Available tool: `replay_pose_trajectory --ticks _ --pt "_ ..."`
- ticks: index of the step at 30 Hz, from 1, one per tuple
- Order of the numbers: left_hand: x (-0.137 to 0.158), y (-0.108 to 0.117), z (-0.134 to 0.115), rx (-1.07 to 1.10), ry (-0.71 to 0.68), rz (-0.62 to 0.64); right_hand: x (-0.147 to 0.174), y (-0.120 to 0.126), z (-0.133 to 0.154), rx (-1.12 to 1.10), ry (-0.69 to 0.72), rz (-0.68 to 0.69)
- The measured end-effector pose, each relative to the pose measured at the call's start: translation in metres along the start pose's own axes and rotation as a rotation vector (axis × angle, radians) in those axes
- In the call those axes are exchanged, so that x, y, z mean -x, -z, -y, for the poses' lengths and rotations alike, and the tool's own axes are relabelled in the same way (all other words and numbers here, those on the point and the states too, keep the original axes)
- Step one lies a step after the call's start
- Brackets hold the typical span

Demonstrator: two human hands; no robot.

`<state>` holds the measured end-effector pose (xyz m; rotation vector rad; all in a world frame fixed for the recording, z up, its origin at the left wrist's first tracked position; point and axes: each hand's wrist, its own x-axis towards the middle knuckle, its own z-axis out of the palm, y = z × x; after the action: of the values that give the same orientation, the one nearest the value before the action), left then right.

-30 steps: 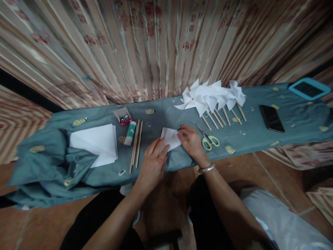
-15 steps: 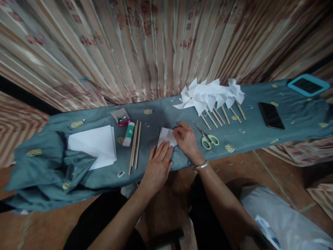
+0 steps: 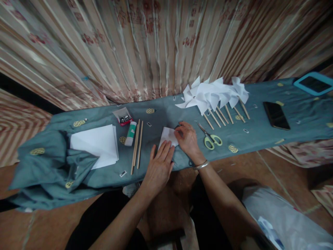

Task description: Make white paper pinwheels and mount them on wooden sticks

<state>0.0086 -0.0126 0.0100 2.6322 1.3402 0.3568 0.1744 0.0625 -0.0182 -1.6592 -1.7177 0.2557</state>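
Folded paper [image 3: 168, 134] partly hidden by left hand [image 3: 159, 168], blue-framed tablet [image 3: 315, 84] cut off at right

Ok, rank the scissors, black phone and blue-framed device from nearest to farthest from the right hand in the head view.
1. Scissors: just right of the right hand.
2. Black phone: farther right.
3. Blue-framed device: farthest right, at the picture's edge.

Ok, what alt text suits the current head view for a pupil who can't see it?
A person's left hand and right hand touch a small white paper on a cloth-covered table. To the left are wooden sticks, a green and white tube, an open box and stacked sheets; to the right, scissors, paper pinwheels and a phone.
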Motion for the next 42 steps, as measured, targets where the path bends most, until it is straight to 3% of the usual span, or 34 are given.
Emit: replay_pose_trajectory --ticks 42 --pt "0.0023 0.0029 -0.0041 -0.019 -0.002 0.036 -0.0009 -0.0026 0.0042 0.041 -0.023 -0.009"
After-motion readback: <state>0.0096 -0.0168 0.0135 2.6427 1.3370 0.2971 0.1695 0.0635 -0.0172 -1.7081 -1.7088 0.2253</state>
